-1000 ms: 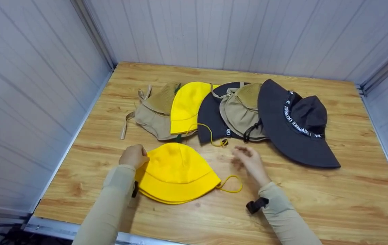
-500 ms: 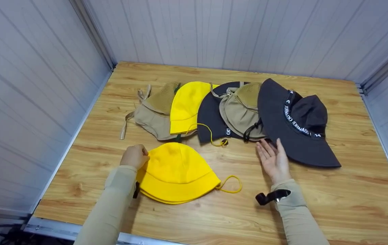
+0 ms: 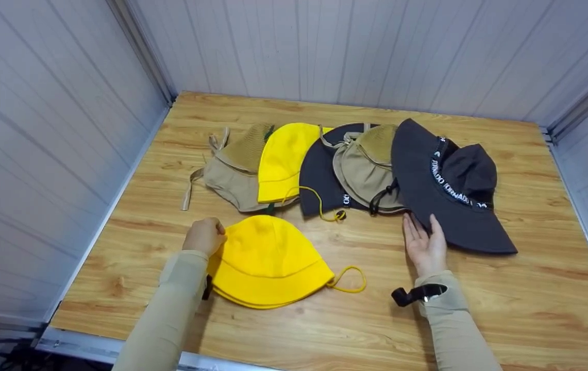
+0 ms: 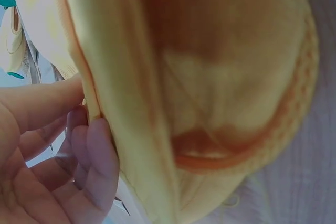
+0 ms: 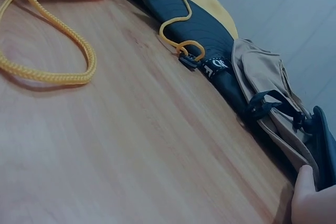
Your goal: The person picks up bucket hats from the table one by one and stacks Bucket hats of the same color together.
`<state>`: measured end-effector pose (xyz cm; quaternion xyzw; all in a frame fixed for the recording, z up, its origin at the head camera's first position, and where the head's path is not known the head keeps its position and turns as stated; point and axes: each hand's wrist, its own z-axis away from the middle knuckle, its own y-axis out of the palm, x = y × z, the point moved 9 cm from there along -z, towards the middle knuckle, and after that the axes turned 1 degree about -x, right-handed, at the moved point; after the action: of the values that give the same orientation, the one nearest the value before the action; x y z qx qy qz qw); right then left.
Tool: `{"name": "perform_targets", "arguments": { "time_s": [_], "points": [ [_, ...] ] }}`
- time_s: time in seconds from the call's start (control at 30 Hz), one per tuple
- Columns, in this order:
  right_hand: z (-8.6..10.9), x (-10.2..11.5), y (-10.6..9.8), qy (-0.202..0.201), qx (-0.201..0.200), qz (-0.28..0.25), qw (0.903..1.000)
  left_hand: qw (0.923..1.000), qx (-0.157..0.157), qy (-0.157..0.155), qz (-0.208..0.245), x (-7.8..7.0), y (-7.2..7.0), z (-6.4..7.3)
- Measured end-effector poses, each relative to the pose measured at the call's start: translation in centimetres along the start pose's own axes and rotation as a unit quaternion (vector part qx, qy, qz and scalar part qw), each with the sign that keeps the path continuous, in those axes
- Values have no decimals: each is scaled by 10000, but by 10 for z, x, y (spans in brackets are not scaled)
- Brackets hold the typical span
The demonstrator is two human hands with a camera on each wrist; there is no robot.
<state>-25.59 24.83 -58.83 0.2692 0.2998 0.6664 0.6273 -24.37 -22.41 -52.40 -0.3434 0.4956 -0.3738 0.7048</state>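
A yellow bucket hat (image 3: 268, 257) lies nearest the front, its cord loop (image 3: 353, 279) out to the right. My left hand (image 3: 203, 237) pinches its left edge between thumb and fingers; the left wrist view shows the yellow cloth (image 4: 126, 119) held there. My right hand (image 3: 426, 250) is palm up with straight fingers at the lower brim of a dark wide-brimmed hat (image 3: 427, 206). Some fingertips seem to be under that brim, though whether they touch it I cannot tell. Only a bit of the right hand (image 5: 314, 203) enters the right wrist view.
Behind, hats overlap in a row: a tan one (image 3: 232, 178) with ties, a yellow one (image 3: 286, 162) with a cord, a dark one (image 3: 317, 180) and another tan one (image 3: 363, 175). Panelled walls (image 3: 294, 51) border the wooden table (image 3: 531, 309) at the back and sides.
My right hand has moved right from beside the yellow hat's cord to the dark hat's brim and turned palm up. The left hand keeps its grip on the yellow hat.
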Motion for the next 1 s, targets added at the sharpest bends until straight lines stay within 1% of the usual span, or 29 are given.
{"name": "perform_targets", "arguments": {
  "time_s": [0.13, 0.27, 0.37, 0.57, 0.67, 0.77, 0.87, 1.0],
  "points": [
    [2, 5, 0, -141, 38, -253, 9996, 10000, -35, 60, -22, -2, 0, 0],
    [4, 14, 2, -480, 33, -416, 9980, 9998, -124, 96, -89, -5, 0, -1],
    [5, 20, 3, -724, 36, -370, 9967, 9996, -170, 61, -222, -9, 2, -2],
    [7, 27, 7, -1011, 287, -382, 9937, 9988, -162, 72, -446, -19, 5, -3],
    [9, 28, 8, -1133, 366, -384, 9921, 9992, -76, 118, -381, -24, 5, -2],
    [13, 29, 10, -1344, 455, -181, 9897, 9994, 98, 163, -275, -30, 5, 0],
    [17, 30, 13, -1614, 608, 94, 9850, 9992, 314, 208, -164, -38, 6, 2],
    [23, 31, 16, -1959, 717, 227, 9777, 9982, 448, 385, -71, -53, 8, 5]
  ]
}}
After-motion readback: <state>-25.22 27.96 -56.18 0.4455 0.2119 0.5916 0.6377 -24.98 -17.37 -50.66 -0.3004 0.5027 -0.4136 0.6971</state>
